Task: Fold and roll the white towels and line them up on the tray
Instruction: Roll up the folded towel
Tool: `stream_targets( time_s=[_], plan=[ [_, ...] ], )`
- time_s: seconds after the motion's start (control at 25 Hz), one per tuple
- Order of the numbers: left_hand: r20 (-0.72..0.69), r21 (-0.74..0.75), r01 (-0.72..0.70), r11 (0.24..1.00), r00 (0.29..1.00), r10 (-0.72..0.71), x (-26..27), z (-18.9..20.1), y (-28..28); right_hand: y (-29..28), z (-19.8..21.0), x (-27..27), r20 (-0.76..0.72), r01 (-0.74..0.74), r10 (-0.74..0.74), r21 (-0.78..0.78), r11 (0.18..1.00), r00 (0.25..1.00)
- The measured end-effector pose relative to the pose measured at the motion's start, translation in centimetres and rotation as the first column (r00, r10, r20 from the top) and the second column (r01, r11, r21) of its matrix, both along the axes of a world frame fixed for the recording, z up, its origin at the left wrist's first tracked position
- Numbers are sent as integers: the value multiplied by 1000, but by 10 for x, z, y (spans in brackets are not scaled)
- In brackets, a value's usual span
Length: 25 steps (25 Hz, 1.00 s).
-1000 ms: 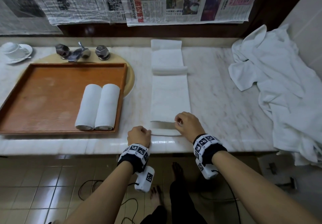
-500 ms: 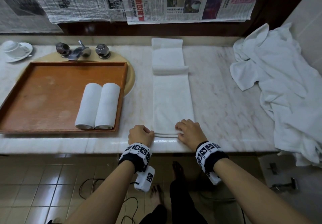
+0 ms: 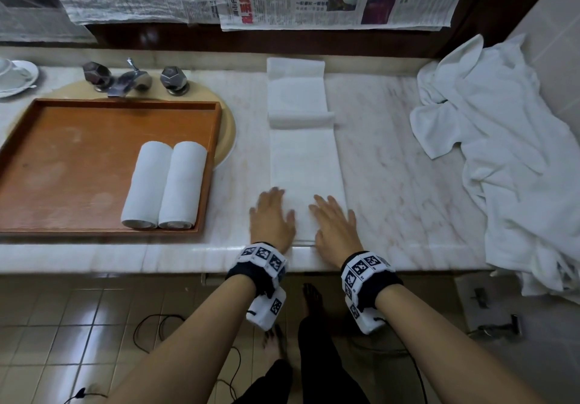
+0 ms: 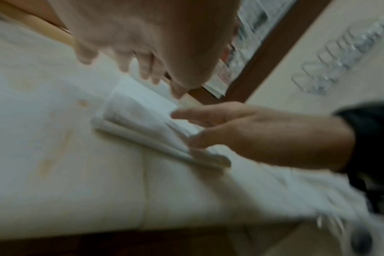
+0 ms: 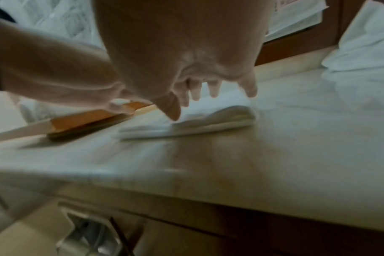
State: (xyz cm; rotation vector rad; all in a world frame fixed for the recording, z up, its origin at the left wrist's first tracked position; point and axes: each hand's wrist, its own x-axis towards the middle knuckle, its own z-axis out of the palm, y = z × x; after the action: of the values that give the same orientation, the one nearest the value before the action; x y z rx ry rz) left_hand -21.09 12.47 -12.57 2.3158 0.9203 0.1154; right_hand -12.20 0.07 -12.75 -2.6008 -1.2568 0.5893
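Both hands have opened since half a second ago: then they were curled at the near end of the folded towel, now they lie flat with fingers spread. From the head view, the left hand rests on the towel's left edge and the right hand on its right side, palms down, close to the countertop's front edge. The folded towel runs as a long strip from front edge to back edge, with a loose fold across it near the back. Two rolled towels lie side by side, touching, in the front right corner of the wooden tray, which sits at the countertop's left. A heap of unfolded towels covers the right end.

The left wrist view, blurred, shows the left hand's fingers straight above the cloth and the right hand flat on it.

The right wrist view, also blurred, shows extended fingertips over the towel's layered near end.
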Motion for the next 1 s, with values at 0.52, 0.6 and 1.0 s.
stream_targets(
  time_s=[0.52,0.6,1.0],
  plan=[
    [-334,-255,36,966,934,-123,43,-19,18,8,-5,57,-139,17,-75,-377,926,987],
    [-410,-241,-283,928,897,166,50,-11,37,10,0,78,-107,191,-261,-436,880,959],
    [-286,-229,-215,949,947,145,106,-5,56,56,-1,126,-145,-2,-47,-322,947,988]
  ],
)
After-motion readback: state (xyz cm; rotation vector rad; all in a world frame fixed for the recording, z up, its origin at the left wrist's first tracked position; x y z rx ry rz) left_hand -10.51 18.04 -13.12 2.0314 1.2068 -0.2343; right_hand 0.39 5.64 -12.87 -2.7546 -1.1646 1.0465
